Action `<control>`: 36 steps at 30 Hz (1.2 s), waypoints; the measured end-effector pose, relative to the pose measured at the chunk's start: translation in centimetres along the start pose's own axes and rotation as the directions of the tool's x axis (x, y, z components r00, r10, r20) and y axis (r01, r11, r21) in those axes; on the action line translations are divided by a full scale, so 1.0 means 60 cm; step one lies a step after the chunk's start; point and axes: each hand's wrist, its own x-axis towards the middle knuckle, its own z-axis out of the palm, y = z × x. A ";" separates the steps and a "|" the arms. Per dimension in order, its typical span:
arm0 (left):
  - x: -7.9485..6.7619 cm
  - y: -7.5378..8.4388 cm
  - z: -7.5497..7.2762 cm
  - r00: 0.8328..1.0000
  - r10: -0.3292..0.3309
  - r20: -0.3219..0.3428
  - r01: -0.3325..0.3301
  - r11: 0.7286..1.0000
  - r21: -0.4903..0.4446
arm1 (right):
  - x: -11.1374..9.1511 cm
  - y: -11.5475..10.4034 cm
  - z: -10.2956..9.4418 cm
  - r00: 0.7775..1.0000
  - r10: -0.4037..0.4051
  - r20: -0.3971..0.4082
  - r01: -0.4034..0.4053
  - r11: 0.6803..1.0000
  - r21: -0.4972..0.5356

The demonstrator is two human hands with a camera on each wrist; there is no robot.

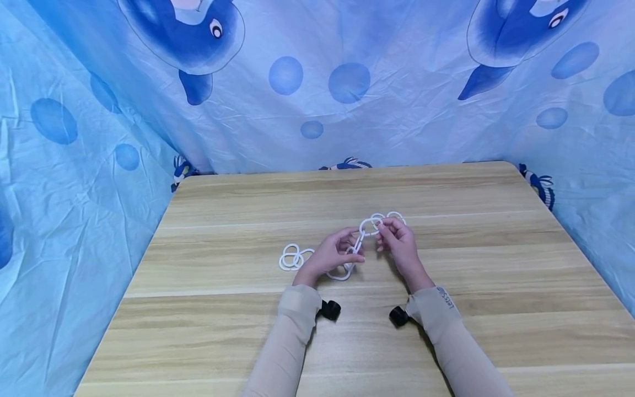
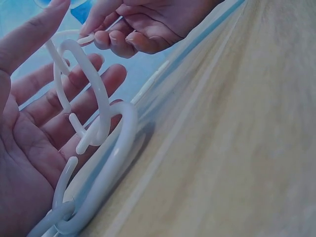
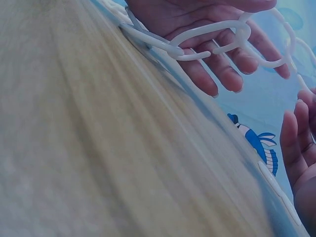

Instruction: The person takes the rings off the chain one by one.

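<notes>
A chain of white plastic C-shaped links (image 1: 358, 242) runs between the two hands. My right hand (image 1: 404, 249) pinches a raised link (image 1: 361, 226) between thumb and fingertips. Beside the hanging part is my left hand (image 1: 329, 255), its thumb and fingers spread apart around the links. In the left wrist view, an upright link (image 2: 102, 98) passes in front of the left palm, hooked to a larger-looking link (image 2: 127, 131) below. The left fingers (image 3: 224, 74) stretch out behind the links in the right wrist view. The pinching fingertips are partly cut off there.
More joined white links (image 1: 281, 263) lie on the wooden table (image 1: 223, 320) left of the left hand. Another link (image 1: 395, 213) shows beyond the right fingertips. A blue patterned curtain (image 1: 412, 127) hangs along the table's back edge. Black wrist cameras (image 1: 331, 310) sit at both cuffs.
</notes>
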 end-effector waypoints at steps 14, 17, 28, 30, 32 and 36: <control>0.000 0.004 0.000 1.000 -0.010 0.005 0.011 0.999 -0.048 | 0.002 0.002 -0.002 1.000 -0.020 -0.011 0.019 0.998 -0.053; 0.000 0.004 0.001 1.000 -0.027 -0.002 0.027 0.997 -0.067 | 0.002 0.003 -0.003 0.999 -0.022 -0.025 0.021 0.998 -0.060; 0.001 -0.001 0.002 0.999 -0.025 -0.035 0.022 0.996 -0.091 | 0.005 0.013 -0.004 0.997 -0.060 -0.052 0.057 0.997 -0.056; 0.001 -0.003 0.001 0.999 -0.023 -0.036 0.019 0.996 -0.088 | 0.005 0.013 -0.004 0.997 -0.054 -0.054 0.051 0.997 -0.055; 0.001 -0.003 0.001 0.999 -0.020 -0.035 0.017 0.996 -0.084 | 0.005 0.013 -0.005 0.997 -0.049 -0.053 0.046 0.997 -0.054; 0.002 -0.004 0.002 0.999 -0.024 -0.039 0.021 0.996 -0.085 | 0.004 0.011 -0.005 0.998 -0.041 -0.053 0.039 0.998 -0.050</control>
